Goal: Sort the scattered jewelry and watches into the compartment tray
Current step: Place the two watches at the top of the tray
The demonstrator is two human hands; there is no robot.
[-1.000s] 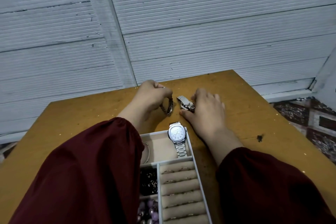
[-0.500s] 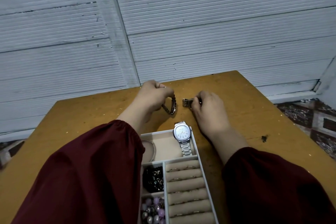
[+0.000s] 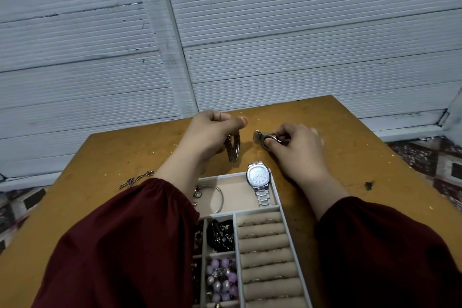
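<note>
My left hand (image 3: 212,132) grips a dark metal watch (image 3: 233,147) that hangs below its curled fingers, just above the table. My right hand (image 3: 297,147) pinches a silver watch (image 3: 262,136) by its band, lifted a little off the wood. The white compartment tray (image 3: 278,190) lies near me. A silver watch with a pale dial (image 3: 258,177) leans over its far rim, band inside the top compartment. A thin silver bangle (image 3: 217,197) lies in that same compartment. Black beads (image 3: 222,235) and purple beads (image 3: 222,280) fill small cells; beige ring rolls (image 3: 265,257) hold rings.
A chain bracelet (image 3: 136,179) lies on the wooden table (image 3: 350,157) left of the tray, partly hidden by my left sleeve. A dark spot (image 3: 368,185) marks the wood at right. A white ribbed wall (image 3: 275,57) stands right behind the table's far edge.
My right hand went from lying flat beside the silver watch to pinching and lifting it. My left hand kept holding the dark watch. The view tilted, showing more of the tray.
</note>
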